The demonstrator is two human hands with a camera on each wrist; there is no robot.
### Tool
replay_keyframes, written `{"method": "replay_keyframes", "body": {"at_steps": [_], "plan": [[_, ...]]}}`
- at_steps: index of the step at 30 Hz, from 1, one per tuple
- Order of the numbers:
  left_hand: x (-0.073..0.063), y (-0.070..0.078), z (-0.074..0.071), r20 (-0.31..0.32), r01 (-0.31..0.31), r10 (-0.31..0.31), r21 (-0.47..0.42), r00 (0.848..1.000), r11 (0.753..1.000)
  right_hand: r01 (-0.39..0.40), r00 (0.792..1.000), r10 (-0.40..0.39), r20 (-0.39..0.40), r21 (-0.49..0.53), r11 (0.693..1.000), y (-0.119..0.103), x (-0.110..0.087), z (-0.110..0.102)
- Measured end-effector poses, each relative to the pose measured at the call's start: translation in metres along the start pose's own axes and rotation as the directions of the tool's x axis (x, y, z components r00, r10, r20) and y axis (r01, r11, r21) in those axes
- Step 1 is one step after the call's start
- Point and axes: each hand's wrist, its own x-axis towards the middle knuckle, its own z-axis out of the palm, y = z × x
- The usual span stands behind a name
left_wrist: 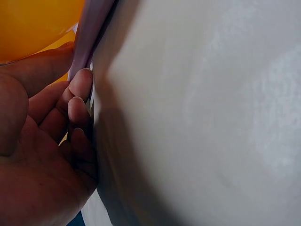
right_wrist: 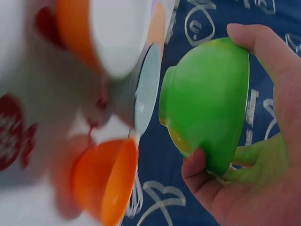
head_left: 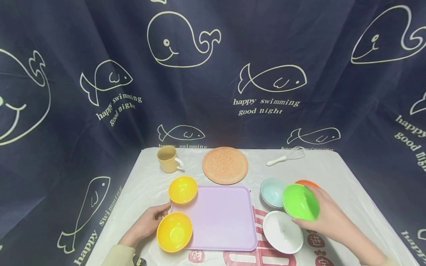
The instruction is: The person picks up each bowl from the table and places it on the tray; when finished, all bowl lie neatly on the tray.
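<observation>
"What's biggest there?"

"A dark blue curtain (head_left: 216, 92) printed with pale whales and fish, behind a table (head_left: 146, 184) with a white cover"

"And on the table?"

"A purple tray (head_left: 221, 218), lying flat, then a round orange board (head_left: 225, 165) just beyond its far edge"

"Where are the hands?"

"The left hand (head_left: 151, 220) is at the tray's left edge, fingers bent; it's partly hidden, but it seems to pinch the rim between thumb and fingers. The right hand (head_left: 323, 212) has thumb and fingers around a green bowl (head_left: 300, 202), held tilted above the table, to the right of the tray"

"Other bowls?"

"Two yellow bowls (head_left: 174, 232) at the tray's left side, one nearer the person than the other; a white bowl (head_left: 283, 232) right of the tray; a pale blue bowl (head_left: 272, 193) beyond that; and an orange bowl (head_left: 307, 182), partly behind the green one in the head view"

"Anything smaller?"

"A tan mug (head_left: 167, 160) stands at the far left, and a slim whisk (head_left: 283, 159) lies at the far right, its handle pointing left"
</observation>
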Motion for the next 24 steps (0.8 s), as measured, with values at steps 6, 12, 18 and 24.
{"method": "replay_keyframes", "body": {"at_steps": [6, 12, 18, 24], "plan": [[-0.002, 0.001, -0.001, -0.002, 0.003, -0.003, 0.007, 1.000, 1.000, 0.018, 0.995, -0.017, 0.094, -0.008, 1.000, -0.028, 0.037, 0.024], [-0.001, 0.001, -0.001, -0.009, -0.006, 0.006, 0.007, 1.000, 1.000, 0.065, 0.990, -0.069, 0.122, 0.036, 0.997, -0.047, 0.065, 0.055], [0.001, -0.003, 0.000, 0.000, -0.019, 0.019, 0.013, 1.000, 1.000, 0.134, 0.979, -0.147, 0.143, 0.096, 0.986, -0.066, 0.087, 0.088], [0.001, -0.001, -0.002, 0.012, -0.026, 0.026, 0.010, 1.000, 1.000, 0.113, 0.964, -0.137, 0.226, 0.116, 0.987, -0.087, 0.105, 0.125]]}}
